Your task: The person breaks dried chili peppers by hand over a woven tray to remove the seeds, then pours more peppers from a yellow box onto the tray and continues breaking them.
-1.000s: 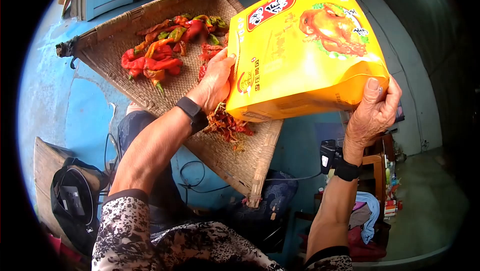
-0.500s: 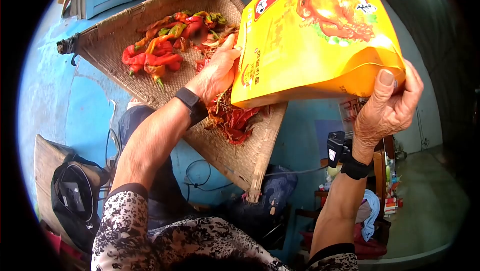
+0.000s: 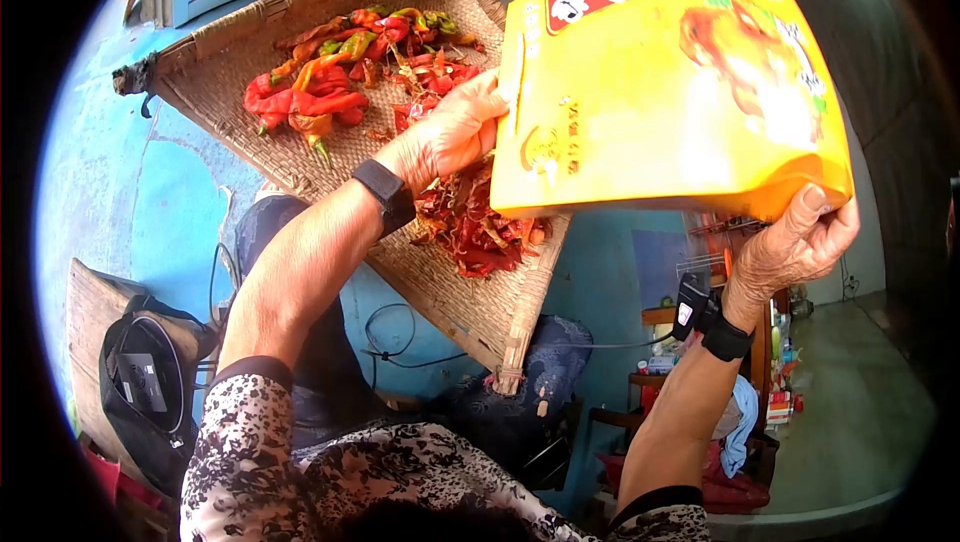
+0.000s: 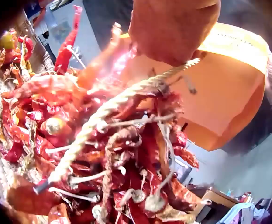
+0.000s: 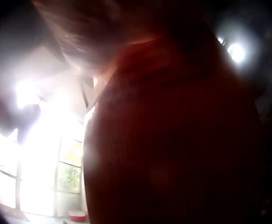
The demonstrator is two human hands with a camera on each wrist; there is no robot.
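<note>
A yellow paper bag (image 3: 640, 92) with a roast-bird picture is tipped on its side over a woven basket tray (image 3: 440, 312). In the head view the left hand (image 3: 460, 127) grips the rim at the bag's mouth. At the other end, the right hand (image 3: 800, 242) pinches a bottom corner between thumb and fingers. Dried red chili peppers (image 3: 480, 232) lie in a heap under the mouth; the left wrist view shows them close, with the bag's twisted rope handle (image 4: 108, 109) across them. The right wrist view is mostly the bag's dark, blurred side (image 5: 168, 140).
Fresher red and green peppers (image 3: 315, 92) lie in the far part of the tray, which sits over the person's knees. A black bag (image 3: 150, 382) leans on a wooden board at the left. A cable (image 3: 390, 332) loops below the tray. Clothes (image 3: 740, 427) hang at the right.
Both hands and the yellow bag have shifted right, away from the tray's middle. More dried chili peppers now show in the heap below the bag's mouth.
</note>
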